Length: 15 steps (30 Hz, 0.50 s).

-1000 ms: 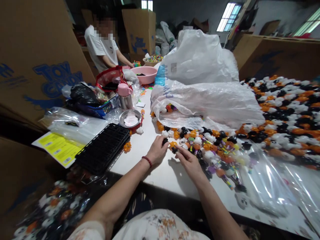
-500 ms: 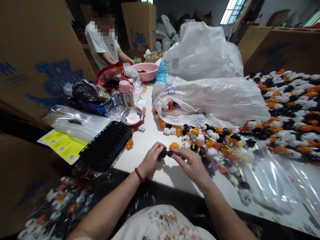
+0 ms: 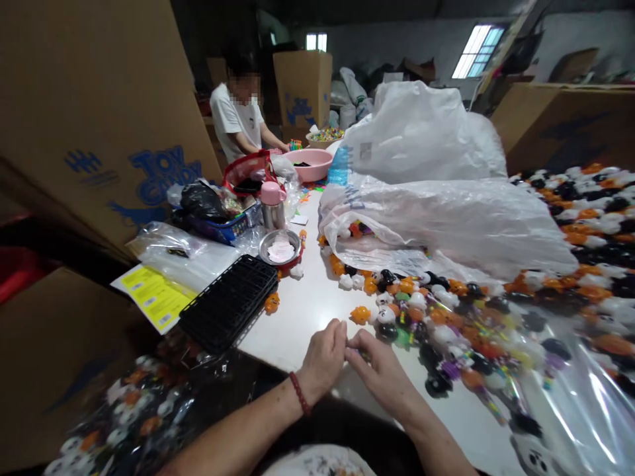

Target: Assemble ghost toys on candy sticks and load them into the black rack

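My left hand (image 3: pixel 325 357), with a red bead bracelet at the wrist, is closed, its fingers pressed together over something I cannot make out. My right hand (image 3: pixel 384 377) meets it at the fingertips, thumb and forefinger pinched. A sliver of a small toy with a purple part (image 3: pixel 364 356) shows among the right fingers; the rest is hidden. Just beyond the hands lie an orange pumpkin toy (image 3: pixel 360 315) and a white ghost toy (image 3: pixel 385 314). A loose pile of candy-filled toy tubes (image 3: pixel 454 360) spreads to the right.
Black plastic trays (image 3: pixel 231 301) are stacked at the left, beside a yellow label sheet (image 3: pixel 157 297). Behind them stand a metal dish (image 3: pixel 265 248) and a pink-capped flask (image 3: pixel 272 210). A large white bag (image 3: pixel 446 218) lies across the table. A co-worker (image 3: pixel 233 125) works at the far end.
The view has shifted, so the scene sits lower and further right. The hands have come closer together; the black toy piece seen between them is now hidden.
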Each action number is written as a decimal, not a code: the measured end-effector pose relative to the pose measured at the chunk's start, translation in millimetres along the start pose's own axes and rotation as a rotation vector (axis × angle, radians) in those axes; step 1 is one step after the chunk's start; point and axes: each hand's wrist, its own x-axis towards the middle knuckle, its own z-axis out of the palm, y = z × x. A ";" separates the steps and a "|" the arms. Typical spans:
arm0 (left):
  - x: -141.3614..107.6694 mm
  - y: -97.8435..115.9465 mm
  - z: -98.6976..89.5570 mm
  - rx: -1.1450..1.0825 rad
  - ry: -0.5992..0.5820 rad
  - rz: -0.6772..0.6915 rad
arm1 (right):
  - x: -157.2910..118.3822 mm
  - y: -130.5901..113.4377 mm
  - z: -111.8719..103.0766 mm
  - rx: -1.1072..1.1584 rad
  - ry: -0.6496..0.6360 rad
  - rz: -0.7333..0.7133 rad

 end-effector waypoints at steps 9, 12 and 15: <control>1.6 -14.5 -43.9 0.849 0.171 -0.001 | 15.5 32.3 -68.7 -0.238 0.352 -0.016; 8.5 -36.5 -57.7 1.137 0.289 -0.119 | 31.0 45.5 -95.4 -0.584 0.608 -0.195; 15.8 -55.2 -60.3 1.199 0.322 -0.165 | 56.6 39.1 -84.0 -0.601 0.545 -0.342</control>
